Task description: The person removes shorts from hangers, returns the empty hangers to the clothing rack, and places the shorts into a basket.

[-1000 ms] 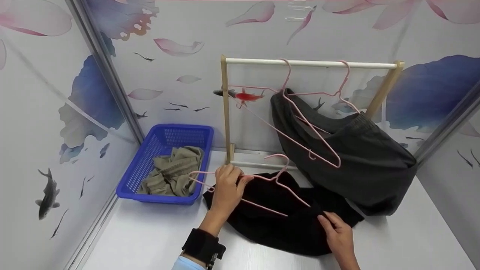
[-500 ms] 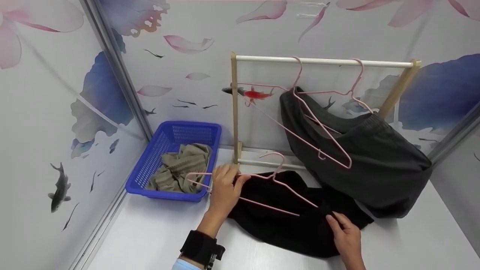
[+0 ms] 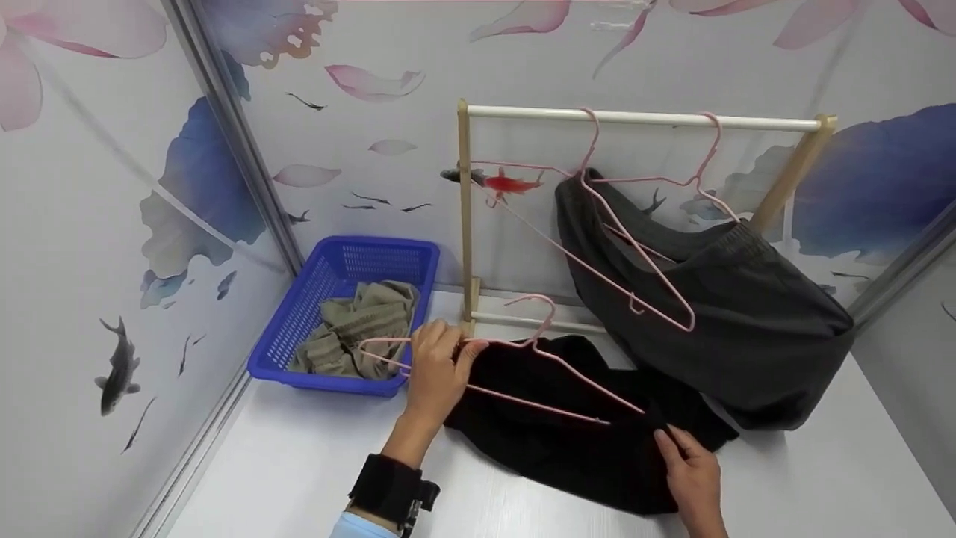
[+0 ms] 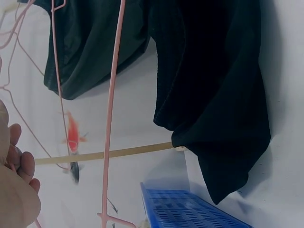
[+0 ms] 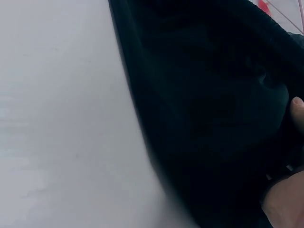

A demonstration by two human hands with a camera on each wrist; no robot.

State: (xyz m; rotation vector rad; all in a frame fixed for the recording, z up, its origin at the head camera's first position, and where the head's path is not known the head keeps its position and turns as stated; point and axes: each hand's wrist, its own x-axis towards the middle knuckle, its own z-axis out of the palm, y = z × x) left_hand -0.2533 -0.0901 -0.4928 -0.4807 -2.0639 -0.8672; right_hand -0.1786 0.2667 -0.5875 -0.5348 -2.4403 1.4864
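Note:
My left hand (image 3: 439, 366) grips the upper left arm of a pink clothes hanger (image 3: 556, 359), its hook upward. The hanger's right end goes inside a black garment (image 3: 560, 463) that lies partly on the white table. My right hand (image 3: 693, 467) pinches the garment's edge near that end, thumb on top. In the left wrist view, the hanger's bottom bar (image 4: 110, 104) runs past the dark cloth (image 4: 223, 114), and the fingers (image 4: 23, 164) curl at the left edge. Dark cloth (image 5: 213, 118) fills much of the right wrist view; the thumb (image 5: 298, 111) shows at its right edge.
Behind stands a small rack with a white rail (image 3: 523, 112). On it hang a bare pink hanger (image 3: 635, 243) and dark grey trousers or shorts (image 3: 717, 321) on another. A blue basket (image 3: 269, 351) with a khaki garment (image 3: 366, 329) sits at the left.
The hanger has shifted slightly left and up in the head view, my left hand with it. My right hand still pinches the black cloth. The head view has also shifted a little.

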